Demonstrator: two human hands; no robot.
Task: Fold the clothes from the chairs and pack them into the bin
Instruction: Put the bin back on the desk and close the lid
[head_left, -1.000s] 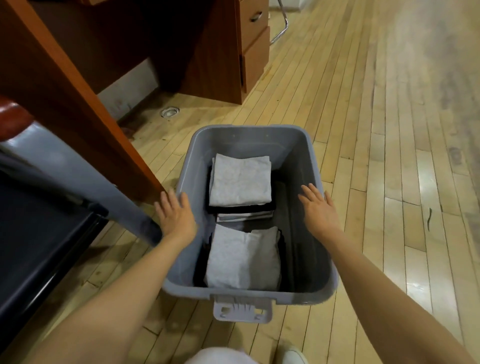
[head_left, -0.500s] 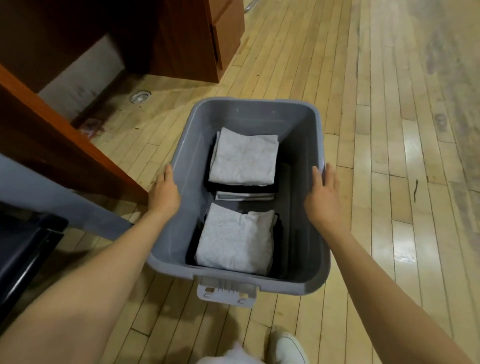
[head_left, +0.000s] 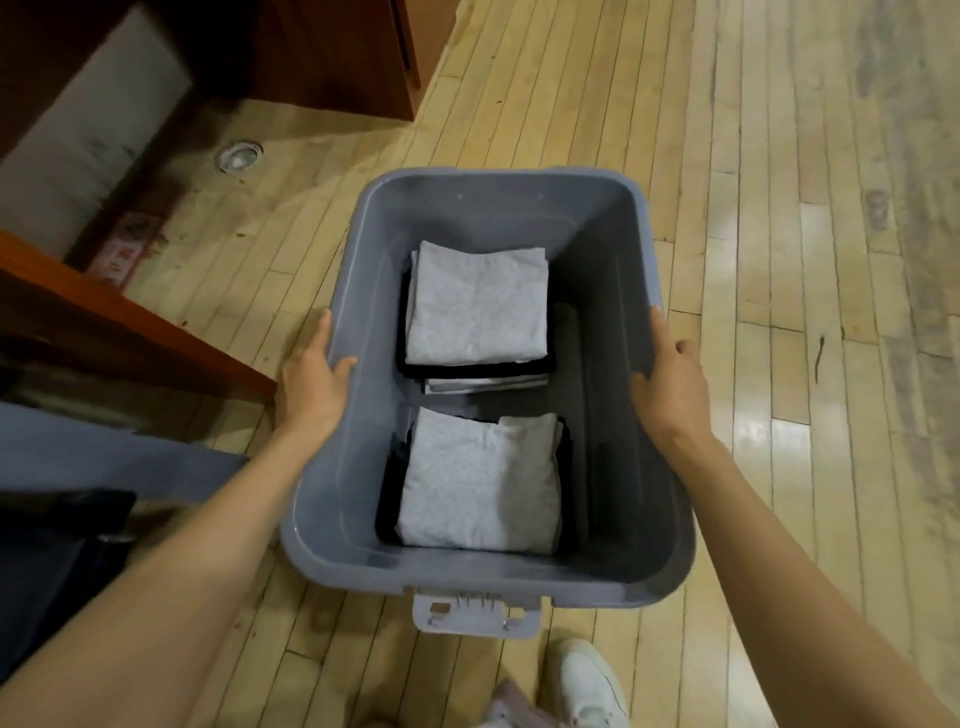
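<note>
Grey bin (head_left: 467, 574) over wooden floor (head_left: 753, 260), directly ahead of person; whether lifted or resting, cannot tell. Left hand (head_left: 311, 384) grasps left rim, thumb hooked inside, fingers down outer wall. Right hand (head_left: 672, 384) grasps right rim likewise, thumb inside. Folded clothes inside bin in two stacks along left side: far stack (head_left: 478, 306) topped by light grey piece over black and striped layers; near stack (head_left: 480, 488) topped by light grey piece over black. Pale latch (head_left: 475, 616) on near wall. White shoe (head_left: 587, 680) just below bin. Wooden desk (head_left: 332, 47) upper left.
</note>
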